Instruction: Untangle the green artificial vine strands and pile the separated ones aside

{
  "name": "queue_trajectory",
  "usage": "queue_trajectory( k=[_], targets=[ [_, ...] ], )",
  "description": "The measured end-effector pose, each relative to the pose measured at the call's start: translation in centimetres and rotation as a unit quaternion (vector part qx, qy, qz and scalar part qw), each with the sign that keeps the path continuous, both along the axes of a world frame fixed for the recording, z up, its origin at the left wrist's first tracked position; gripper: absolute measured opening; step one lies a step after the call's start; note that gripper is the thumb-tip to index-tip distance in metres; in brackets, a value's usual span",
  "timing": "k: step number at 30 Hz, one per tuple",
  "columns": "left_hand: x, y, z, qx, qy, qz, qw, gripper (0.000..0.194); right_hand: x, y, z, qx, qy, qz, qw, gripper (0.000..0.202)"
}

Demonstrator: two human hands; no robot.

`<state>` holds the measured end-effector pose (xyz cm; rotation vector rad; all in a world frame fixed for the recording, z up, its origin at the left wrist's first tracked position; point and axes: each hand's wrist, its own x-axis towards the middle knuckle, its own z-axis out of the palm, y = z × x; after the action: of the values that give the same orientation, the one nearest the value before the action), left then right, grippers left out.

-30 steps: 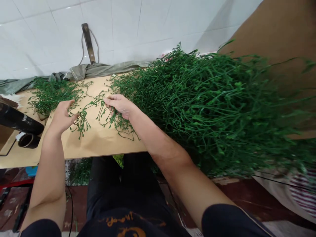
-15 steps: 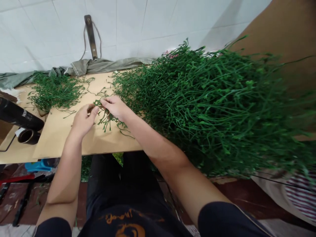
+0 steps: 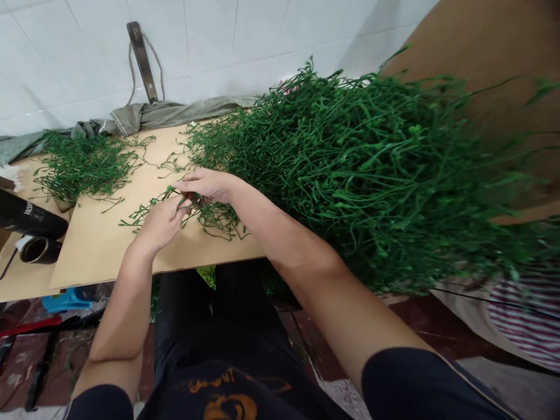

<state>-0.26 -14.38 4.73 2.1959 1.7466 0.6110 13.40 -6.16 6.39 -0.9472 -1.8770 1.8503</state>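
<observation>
Our L hand point(image 3: 163, 220) & R hand point(image 3: 207, 184) meet at the fingertips, both pinched nearly closed, apparently on green stems point(image 3: 170, 190) low over the counter point(image 3: 105, 248). Best we keep the pinch light & ease tangles apart w/o tugging. Front edge runs under our L forearm; big heap point(image 3: 350, 175) crowds R forearm. Open room's L, btwn L hand & dark cup point(image 3: 41, 251), small pile point(image 3: 83, 166) behind.

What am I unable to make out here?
Head view:
Middle of the green sprigs at the left hand and right hand: hidden by the hands.
Black bottle's far end: cut off by the left edge.
Large green pile's right end: blurred.
</observation>
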Motion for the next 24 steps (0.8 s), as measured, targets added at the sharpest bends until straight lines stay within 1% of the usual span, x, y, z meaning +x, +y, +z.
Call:
queue_trajectory(
  k=[2,3,5,8,10,14,17,19,22,24],
  targets=[
    [0.1,-0.3,-0.2,0.0,0.056,-0.003,0.998,0.024,-0.3,0.2,-0.1,-0.006,-0.012,-0.027,1.0,0.034],
    [0.2,-0.4,-0.3,0.0,0.074,0.004,0.997,0.025,-0.6,0.3,-0.1,0.005,-0.017,-0.053,0.998,0.033],
    [0.5,-0.6,-0.5,0.002,0.09,0.025,0.996,0.028,-1.3,0.6,-0.1,0.051,-0.027,-0.098,0.993,0.034],
    [1.0,-0.7,-0.4,0.017,0.087,0.065,0.994,0.033,-2.4,1.1,0.1,0.149,-0.05,-0.128,0.979,0.037],
    [1.1,-0.6,-0.2,0.03,0.077,0.094,0.992,0.035,-3.1,1.6,0.3,0.213,-0.066,-0.144,0.964,0.039],
    [1.0,-0.3,0.5,0.058,0.034,0.139,0.988,0.039,-4.6,2.7,0.8,0.302,-0.067,-0.174,0.935,0.042],
    [0.7,-0.2,0.7,0.071,-0.007,0.159,0.985,0.042,-5.5,3.5,0.9,0.338,-0.083,-0.184,0.919,0.039],
    [0.6,0.1,0.7,0.064,-0.016,0.167,0.984,0.041,-5.8,4.0,0.8,0.349,-0.104,-0.198,0.91,0.036],
    [0.3,1.2,0.2,0.036,-0.022,0.171,0.984,0.041,-6.4,4.5,0.4,0.353,-0.142,-0.225,0.897,0.034],
    [0.3,2.0,-0.1,0.025,-0.053,0.158,0.986,0.044,-6.8,5.0,0.4,0.352,-0.17,-0.242,0.888,0.033]
  ],
)
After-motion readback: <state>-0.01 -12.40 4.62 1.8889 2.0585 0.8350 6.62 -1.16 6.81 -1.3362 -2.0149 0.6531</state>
